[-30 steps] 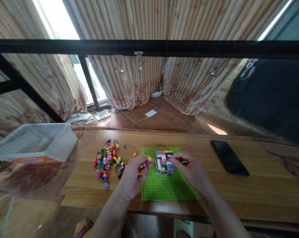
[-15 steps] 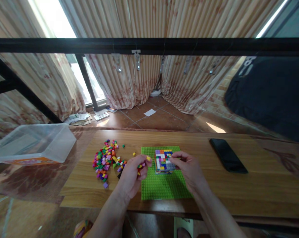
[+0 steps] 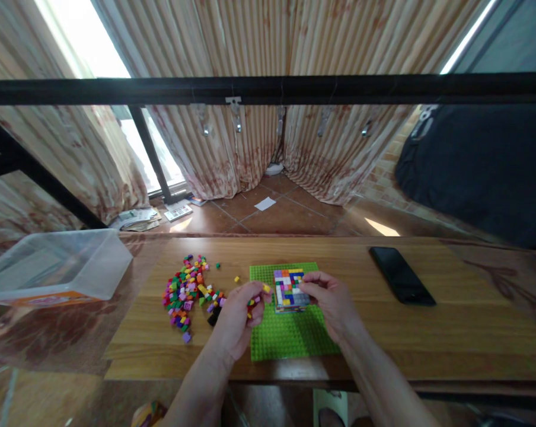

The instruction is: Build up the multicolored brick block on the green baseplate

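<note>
A square build of many-coloured toy bricks (image 3: 287, 290) stands on the green studded baseplate (image 3: 290, 339). Between the thumb and forefinger of my left hand (image 3: 238, 317) is a small yellow brick (image 3: 266, 289), just left of the build. Several more coloured bricks (image 3: 252, 303) sit in the curled fingers of that hand. My right hand (image 3: 334, 303) is closed in a pinch at the build's right edge, its fingertips touching the top. Whatever lies under those fingertips is hidden.
Loose bricks (image 3: 185, 290) lie heaped on the wooden table (image 3: 401, 350) at left, with a lone yellow brick (image 3: 236, 279) nearer the baseplate. A black phone (image 3: 401, 276) lies at right. Beyond the table's left end is a clear plastic bin (image 3: 72, 261). A dark rail (image 3: 268, 90) crosses behind.
The whole view has shifted slightly, moving the table and things a little left. Both hands keep nearly the same pose beside the build, the yellow brick still in my left fingers.
</note>
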### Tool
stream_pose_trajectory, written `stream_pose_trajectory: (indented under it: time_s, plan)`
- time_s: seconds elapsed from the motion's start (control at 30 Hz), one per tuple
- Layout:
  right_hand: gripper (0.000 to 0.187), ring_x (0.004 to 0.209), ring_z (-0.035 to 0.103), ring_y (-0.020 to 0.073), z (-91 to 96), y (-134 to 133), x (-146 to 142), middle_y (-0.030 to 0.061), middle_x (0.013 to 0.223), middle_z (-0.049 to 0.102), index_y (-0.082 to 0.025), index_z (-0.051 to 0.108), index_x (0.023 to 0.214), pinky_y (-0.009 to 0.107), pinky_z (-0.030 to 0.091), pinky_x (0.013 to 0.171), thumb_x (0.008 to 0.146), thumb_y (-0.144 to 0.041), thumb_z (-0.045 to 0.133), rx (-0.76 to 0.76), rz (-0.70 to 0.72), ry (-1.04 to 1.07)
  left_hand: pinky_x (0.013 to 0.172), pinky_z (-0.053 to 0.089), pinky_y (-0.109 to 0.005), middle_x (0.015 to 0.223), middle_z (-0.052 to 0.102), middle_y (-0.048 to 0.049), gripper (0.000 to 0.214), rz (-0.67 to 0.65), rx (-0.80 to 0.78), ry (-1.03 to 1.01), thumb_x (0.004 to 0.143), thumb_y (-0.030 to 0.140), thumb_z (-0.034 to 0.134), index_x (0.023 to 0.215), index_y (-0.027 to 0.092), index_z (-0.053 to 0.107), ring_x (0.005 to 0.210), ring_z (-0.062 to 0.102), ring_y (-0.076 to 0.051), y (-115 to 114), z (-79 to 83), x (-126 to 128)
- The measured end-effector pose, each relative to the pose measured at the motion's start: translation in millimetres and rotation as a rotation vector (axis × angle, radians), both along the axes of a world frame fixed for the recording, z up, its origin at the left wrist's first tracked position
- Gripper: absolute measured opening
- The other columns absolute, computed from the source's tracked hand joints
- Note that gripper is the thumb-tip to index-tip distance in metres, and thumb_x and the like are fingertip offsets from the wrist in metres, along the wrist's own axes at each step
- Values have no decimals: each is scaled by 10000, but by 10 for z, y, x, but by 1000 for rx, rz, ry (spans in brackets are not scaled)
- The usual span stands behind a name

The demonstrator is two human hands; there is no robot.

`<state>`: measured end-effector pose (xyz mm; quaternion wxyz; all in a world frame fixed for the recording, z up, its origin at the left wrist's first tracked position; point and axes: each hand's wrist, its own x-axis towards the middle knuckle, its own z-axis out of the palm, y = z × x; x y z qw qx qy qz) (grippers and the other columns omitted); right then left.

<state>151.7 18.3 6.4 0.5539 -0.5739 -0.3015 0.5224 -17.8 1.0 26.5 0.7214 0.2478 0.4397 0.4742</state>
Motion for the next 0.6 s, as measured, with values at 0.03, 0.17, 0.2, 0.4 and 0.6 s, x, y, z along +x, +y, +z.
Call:
stream_pose_trajectory:
  time_s: [0.03, 0.17, 0.2, 0.4, 0.6]
  plan:
    - [260, 531, 517, 102, 15, 0, 23, -22, 577, 608, -169, 655, 618, 225, 375, 496, 448, -291, 810, 6, 13, 9, 407, 132, -180, 642, 542, 23, 208, -1, 0, -2, 697, 306, 674, 721, 113, 601, 434, 279, -13, -2, 1, 1]
    - [300, 527, 469, 73, 99, 18, 178, -22, 607, 605, -167, 681, 669, 205, 350, 493, 509, -368, 835, 104, 4, 0, 408, 127, -178, 649, 541, 25, 198, -15, 13, -19, 683, 288, 683, 738, 113, 608, 437, 280, -12, -11, 12, 1]
    - [304, 511, 446, 66, 119, 21, 211, -34, 582, 580, -171, 683, 681, 202, 340, 486, 525, -384, 834, 136, -17, -9, 408, 126, -178, 650, 540, 24, 195, -22, 17, -25, 681, 283, 685, 738, 112, 610, 437, 279, -10, -12, 15, 0]
    - [229, 595, 529, 111, 181, -102, 110, -1, 680, 633, -194, 695, 774, 235, 426, 555, 714, -412, 733, 339, 136, -237, 403, 114, -170, 648, 540, 24, 224, -35, 30, -40, 678, 293, 731, 729, 105, 622, 431, 270, 1, -13, 9, 8]
    - [152, 835, 606, 146, 197, -284, -143, 21, 969, 670, -259, 704, 974, 270, 487, 742, 825, -274, 678, 565, 340, -699, 397, 111, -160, 595, 504, 47, 260, -55, 35, -92, 640, 287, 789, 754, 101, 648, 414, 258, 9, -37, -14, 37]
